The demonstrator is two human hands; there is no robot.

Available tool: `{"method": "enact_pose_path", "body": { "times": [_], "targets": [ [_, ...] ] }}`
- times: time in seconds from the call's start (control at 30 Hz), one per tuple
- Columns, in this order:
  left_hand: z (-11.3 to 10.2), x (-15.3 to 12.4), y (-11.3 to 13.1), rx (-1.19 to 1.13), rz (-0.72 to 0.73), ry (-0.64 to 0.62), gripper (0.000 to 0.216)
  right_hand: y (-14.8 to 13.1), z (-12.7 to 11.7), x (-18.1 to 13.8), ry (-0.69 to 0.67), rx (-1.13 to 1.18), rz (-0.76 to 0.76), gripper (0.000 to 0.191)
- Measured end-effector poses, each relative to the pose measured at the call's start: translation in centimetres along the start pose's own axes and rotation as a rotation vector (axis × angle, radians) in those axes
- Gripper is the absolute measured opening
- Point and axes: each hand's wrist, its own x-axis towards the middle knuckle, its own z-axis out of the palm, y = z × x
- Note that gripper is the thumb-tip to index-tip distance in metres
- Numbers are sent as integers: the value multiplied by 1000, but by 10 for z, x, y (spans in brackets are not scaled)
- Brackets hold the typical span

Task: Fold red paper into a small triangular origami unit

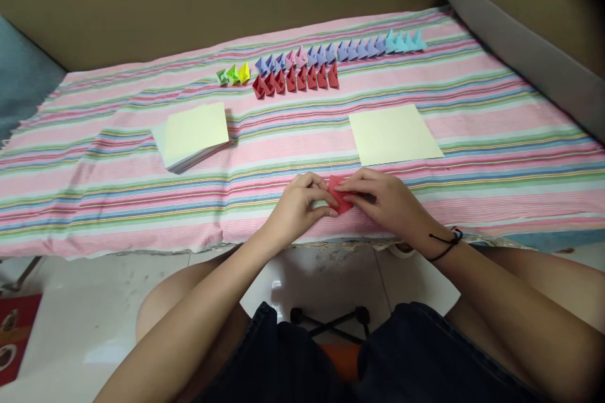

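Observation:
A small folded piece of red paper [339,195] is held between both hands, just above the front part of the cloth. My left hand [307,201] pinches its left side between thumb and fingers. On the other side, my right hand [378,195] grips the right edge, fingertips pressed together; a dark cord circles that wrist. Fingers cover part of the folds, so the paper's exact shape is hidden. Beyond the right hand lies a pale yellow paper sheet [396,135]. Farther left is a stack of paper squares [196,132], pale yellow on top.
A striped cloth [118,195] covers the table. Toward the back stand rows of folded paper pieces: red ones [301,79], purple ones [362,49], light blue ones [404,41], and green and yellow ones [233,74]. A brown panel [236,0] rises behind the table.

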Motion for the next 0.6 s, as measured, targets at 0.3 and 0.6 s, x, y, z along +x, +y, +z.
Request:
{"method": "enact_pose_path", "body": {
  "times": [0.3,0.6],
  "targets": [
    [2,7,-4,-21,51,-13,9,3,1,0,0,-12,11,17],
    [1,10,3,-18,-24,-42,3,3,0,1,-3,-32,26,16]
  ]
}}
